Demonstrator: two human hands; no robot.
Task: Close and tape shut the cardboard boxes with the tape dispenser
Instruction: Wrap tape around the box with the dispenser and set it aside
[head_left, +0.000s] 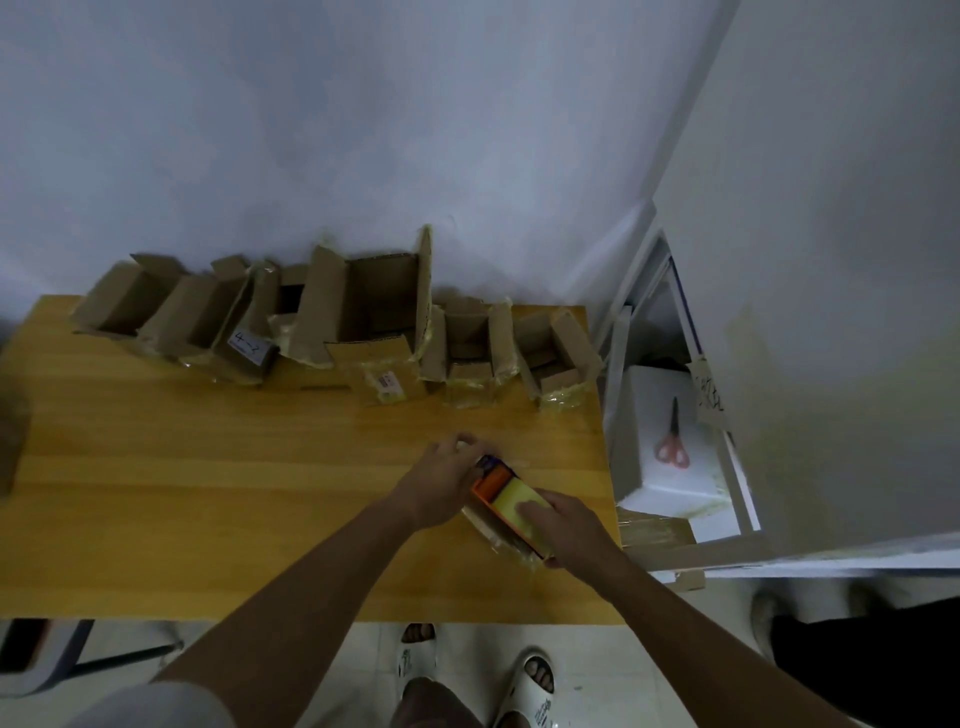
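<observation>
A small cardboard box (493, 535) lies on the wooden table (208, 493) near its right front corner. On top of it sits an orange tape dispenser (501, 491) with a yellowish tape roll. My right hand (558, 525) grips the dispenser from the near side. My left hand (441, 480) holds the box's far left end, fingers curled over it by the dispenser's front. Several open cardboard boxes (374, 306) stand in a row along the table's far edge against the wall.
Right of the table stands a white shelf unit (675, 483) with red-handled scissors (672, 441) on a white foam block. A labelled box (244, 348) sits in the row. More cardboard (654, 535) lies beside the table. Sandalled feet (530, 680) stand below.
</observation>
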